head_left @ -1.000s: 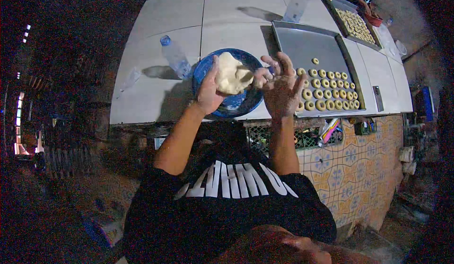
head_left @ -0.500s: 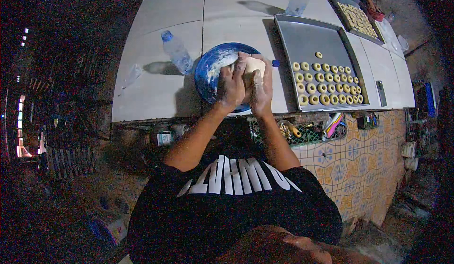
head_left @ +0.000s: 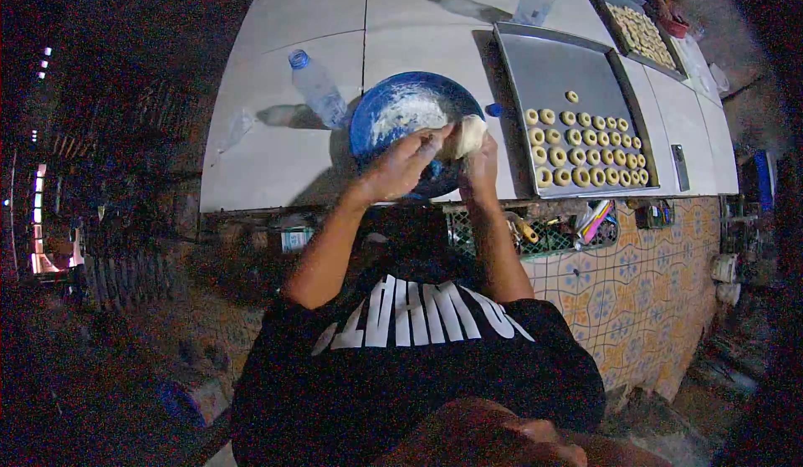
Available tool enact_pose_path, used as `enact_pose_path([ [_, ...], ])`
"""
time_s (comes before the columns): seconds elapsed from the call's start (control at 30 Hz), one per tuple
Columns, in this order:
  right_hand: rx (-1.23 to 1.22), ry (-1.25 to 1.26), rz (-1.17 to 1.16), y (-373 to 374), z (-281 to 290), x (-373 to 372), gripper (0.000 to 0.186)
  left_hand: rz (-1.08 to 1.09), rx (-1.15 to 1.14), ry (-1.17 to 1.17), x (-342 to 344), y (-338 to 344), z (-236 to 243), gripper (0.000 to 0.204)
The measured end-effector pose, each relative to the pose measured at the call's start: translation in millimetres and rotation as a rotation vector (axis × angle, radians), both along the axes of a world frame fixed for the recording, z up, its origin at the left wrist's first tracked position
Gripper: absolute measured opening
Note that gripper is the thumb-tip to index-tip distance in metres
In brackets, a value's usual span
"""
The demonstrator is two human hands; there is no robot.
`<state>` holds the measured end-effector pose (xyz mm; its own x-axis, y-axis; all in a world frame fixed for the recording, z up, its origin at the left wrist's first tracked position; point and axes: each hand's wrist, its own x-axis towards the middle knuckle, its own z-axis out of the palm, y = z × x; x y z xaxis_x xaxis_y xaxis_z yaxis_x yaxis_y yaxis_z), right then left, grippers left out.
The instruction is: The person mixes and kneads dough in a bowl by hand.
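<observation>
A pale lump of dough [head_left: 471,135] is gripped in my right hand [head_left: 480,170], held over the right side of a blue bowl [head_left: 362,124]. My left hand [head_left: 400,167] comes to the dough's left edge with its fingers closed in a pinch. Its fingertips are partly blurred, so how much dough lies between them is hard to make out. White flour [head_left: 410,109] coats the inside of the bowl, and my fingers look dusted too.
Right of the bowl, a metal tray [head_left: 552,57] carries rows of small dough rings [head_left: 579,136]. A clear plastic bottle [head_left: 318,90] stands at left, a blue cap [head_left: 493,110] by the bowl. Farther right are a phone [head_left: 679,167] and a second tray [head_left: 615,36] of dough pieces.
Both hands were cupped together around the dough. The left has moved left and down to a pinch at its edge, while the right keeps the dough, shifted slightly right.
</observation>
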<state>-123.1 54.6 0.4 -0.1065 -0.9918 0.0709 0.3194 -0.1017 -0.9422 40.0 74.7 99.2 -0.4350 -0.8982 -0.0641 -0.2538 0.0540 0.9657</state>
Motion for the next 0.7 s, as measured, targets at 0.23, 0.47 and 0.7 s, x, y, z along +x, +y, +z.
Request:
enact_pose_path([
  [0.23, -0.202, -0.048, -0.028, 4, 17, -36, 0.049, 0.231, 0.1, 0.33, 60, -21, -19, 0.056],
  [0.47, -0.204, 0.229, 0.037, 4, 42, -53, 0.048, 0.494, -0.387, -0.544, 65, -35, -76, 0.067],
  [0.7, -0.241, 0.482, 0.173, 10, 36, -40, 0.033, 0.509, -0.112, -0.808, 53, -23, -58, 0.078],
])
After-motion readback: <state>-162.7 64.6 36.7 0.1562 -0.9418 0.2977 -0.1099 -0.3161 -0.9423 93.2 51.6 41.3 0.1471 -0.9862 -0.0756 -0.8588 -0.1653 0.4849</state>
